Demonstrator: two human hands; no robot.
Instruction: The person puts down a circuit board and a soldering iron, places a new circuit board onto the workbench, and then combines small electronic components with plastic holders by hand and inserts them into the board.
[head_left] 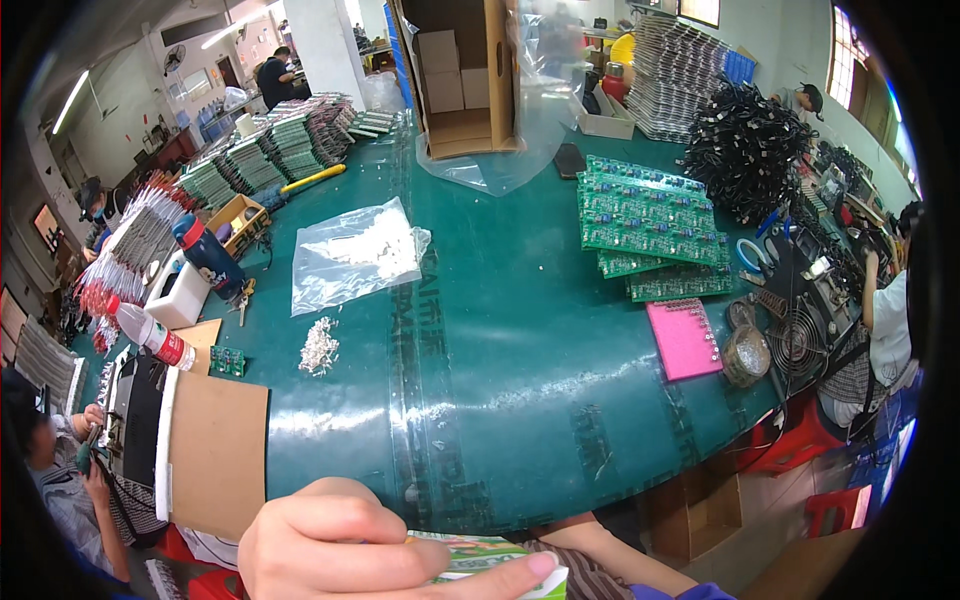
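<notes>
Whitewashed workshop room (115, 125) with strip lights (70, 103) overhead and co-workers (278, 82) seated around the sides. Across most of the view, a green-topped worktable (490, 350), crossed by long strips of clear tape. At its far side, a tall open cardboard box (437, 148), with clear plastic sheeting (550, 110) bunched against its right. To the far left, long rows of stacked circuit boards (255, 160); to the far right, a tangled heap of black cables (745, 150). On the near left edge, a flat brown cardboard sheet (220, 440).

Left of the cables, a pile of green circuit-board panels (650, 215), the lowest ones askew. Left of centre, a clear plastic bag (330, 265) with small white parts inside. Farther left, a dark blue bottle (210, 258).

Along the bottom, left hand (340, 545) with fingers curled closed and thumb pressed along a green-and-white printed packet (480, 546), held low by the table's near edge. From the lower right, right forearm (620, 555) angled toward the packet; right hand hidden, grip impossible to tell.

On the right, a pink foam pad (680, 345) just beside a tape roll (745, 357). Next to the blue bottle, keys (244, 300). Nearer than the bag, a loose scatter of tiny white pieces (319, 347).
</notes>
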